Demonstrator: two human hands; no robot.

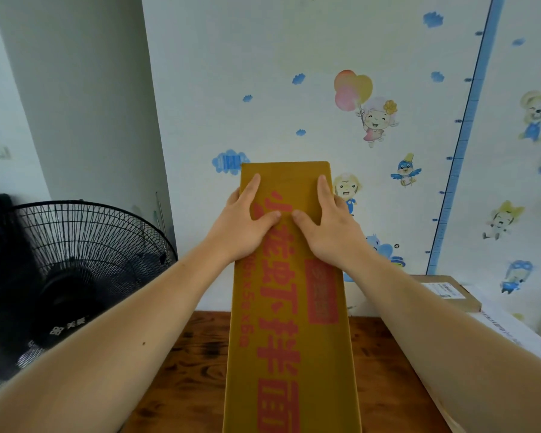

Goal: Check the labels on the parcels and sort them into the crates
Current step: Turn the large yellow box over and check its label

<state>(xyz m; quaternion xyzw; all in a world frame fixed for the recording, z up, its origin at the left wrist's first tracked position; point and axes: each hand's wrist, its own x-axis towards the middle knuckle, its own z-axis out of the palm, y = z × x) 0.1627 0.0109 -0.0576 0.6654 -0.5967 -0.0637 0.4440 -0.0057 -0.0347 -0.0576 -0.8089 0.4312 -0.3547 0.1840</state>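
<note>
Head view: cardboard box (294, 354) pointing to 12 o'clock.
Left hand (247, 223): fingers wrap its 9 o'clock edge, thumb on top.
Right hand (325, 226): same, 3 o'clock edge.

On the cardboard box (291, 354) I can read big red characters running down its face: 小 at the top, then 虾拌面, with one between mostly covered. Small red print beside them ends "x5ax6a". Its red panel (322, 292) and the white label (444, 290) on the brown parcel (461, 304) are too blurred for me.
</note>
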